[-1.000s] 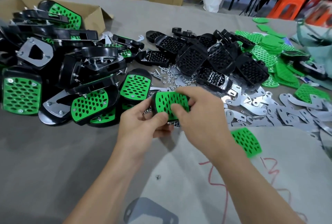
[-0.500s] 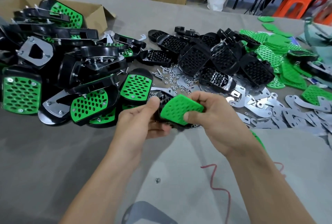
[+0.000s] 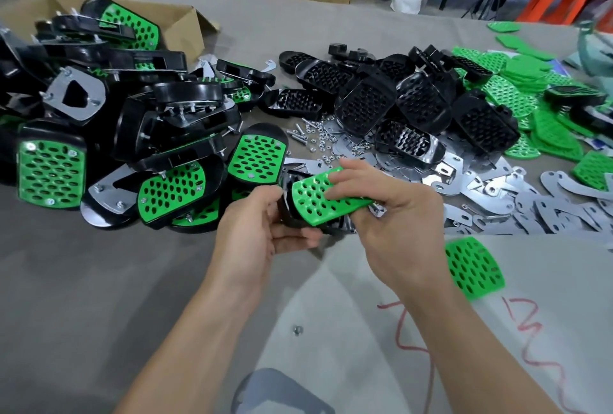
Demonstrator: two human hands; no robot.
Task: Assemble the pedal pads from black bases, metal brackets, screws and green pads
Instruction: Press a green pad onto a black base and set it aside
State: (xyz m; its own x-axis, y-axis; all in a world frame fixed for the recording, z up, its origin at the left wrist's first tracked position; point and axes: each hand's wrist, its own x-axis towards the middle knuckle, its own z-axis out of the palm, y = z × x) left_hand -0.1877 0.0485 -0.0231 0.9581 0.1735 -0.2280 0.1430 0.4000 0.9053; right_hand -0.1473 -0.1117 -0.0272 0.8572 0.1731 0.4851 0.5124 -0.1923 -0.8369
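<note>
My left hand [image 3: 262, 231] grips a black base [image 3: 288, 211] by its left end, just above the table. A green perforated pad [image 3: 318, 199] lies on top of that base, tilted. My right hand [image 3: 394, 211] holds the pad's right end, fingers curled over its top and thumb below. A metal bracket end [image 3: 378, 209] shows under the pad by my right fingers. Loose screws and nuts [image 3: 315, 138] lie beyond my hands. Another single green pad [image 3: 474, 267] lies flat to the right.
Finished pedals [image 3: 109, 155] are heaped at the left, spilling from a cardboard box [image 3: 185, 25]. Bare black bases [image 3: 398, 105] pile up at the centre back, green pads [image 3: 517, 82] at the far right, metal brackets [image 3: 530, 208] at the right. A lone nut [image 3: 297, 330] lies near me.
The green pad was lifted and tilted half a second ago; it now lies lower and flatter on the black base, with my right fingers over its right end.
</note>
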